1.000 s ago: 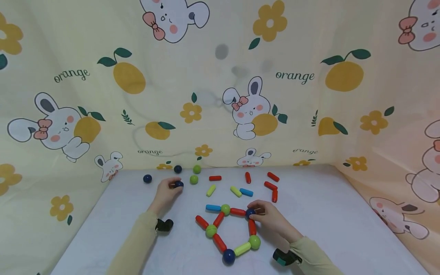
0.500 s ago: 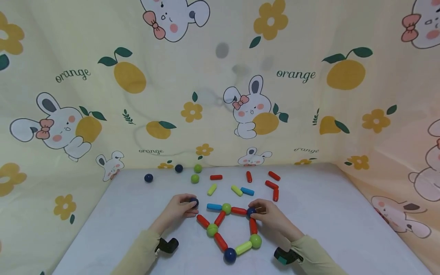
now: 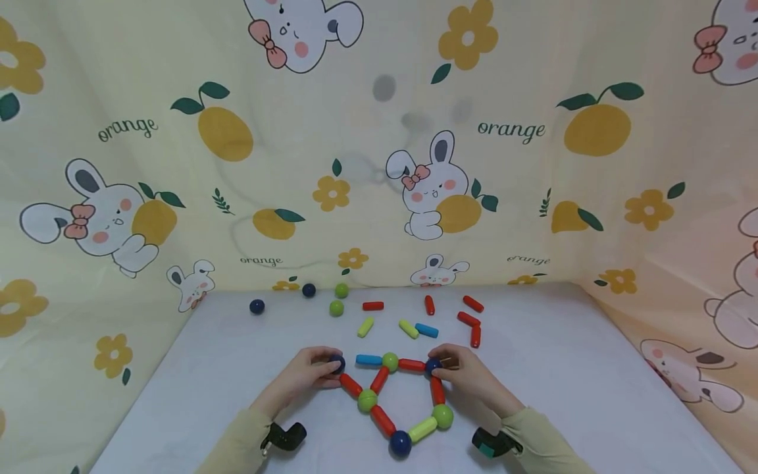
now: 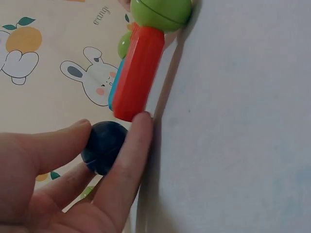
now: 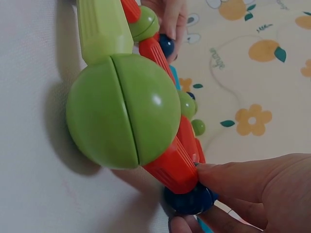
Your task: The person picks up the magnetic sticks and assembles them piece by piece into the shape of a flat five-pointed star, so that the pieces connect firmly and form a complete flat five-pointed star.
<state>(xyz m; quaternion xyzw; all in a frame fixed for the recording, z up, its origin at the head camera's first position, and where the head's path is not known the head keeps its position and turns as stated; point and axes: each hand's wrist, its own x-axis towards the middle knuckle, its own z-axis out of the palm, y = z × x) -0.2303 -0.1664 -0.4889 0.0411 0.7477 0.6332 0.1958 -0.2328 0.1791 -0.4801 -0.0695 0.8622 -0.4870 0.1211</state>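
The left hand (image 3: pixel 304 372) pinches a dark blue ball (image 3: pixel 337 364) at the outer end of a red rod (image 3: pixel 351 385). In the left wrist view that ball (image 4: pixel 104 148) sits between thumb and fingers, and one fingertip touches the red rod (image 4: pixel 138 73). The rod's other end joins a green ball (image 3: pixel 367 400), part of a ring of rods and balls. At the ring's upper right corner, the right hand (image 3: pixel 470 375) grips another dark blue ball (image 3: pixel 433 367), joined to two red rods. A larger-looking blue ball (image 3: pixel 400 444) forms the nearest corner.
Behind the ring lie loose red rods (image 3: pixel 373 306), yellow-green rods (image 3: pixel 365 327) and a blue rod (image 3: pixel 427 330). Two green balls (image 3: pixel 336 307) and two dark blue balls (image 3: pixel 257 307) rest at the back left. A patterned cloth (image 3: pixel 367 230) hangs behind the white surface.
The left hand has brought its blue ball from the back left forward and rightward to the free end of the red rod. The right hand has kept its grip in nearly the same place.
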